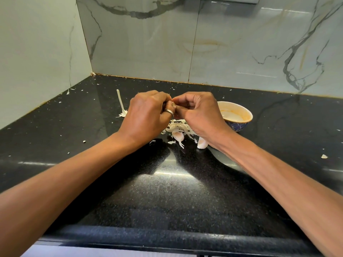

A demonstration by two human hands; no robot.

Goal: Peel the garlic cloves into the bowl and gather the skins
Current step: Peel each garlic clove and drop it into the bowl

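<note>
The left hand (pixel 146 113) and right hand (pixel 199 112) pinched one clove (pixel 173 103) in curled fingers (pixel 182 109) above the skins (pixel 178 127); the bowl (pixel 239 126) stood toward the desk's (pixel 167 191) right edge, nearer the right hand.

Cream-lined blue patterned bowl (pixel 239 125), black speckled counter (pixel 167 197), grey-veined marble wall (pixel 232 43).

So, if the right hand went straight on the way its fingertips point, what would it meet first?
Likely the garlic clove both hands pinch, then the left hand just beyond it.
</note>
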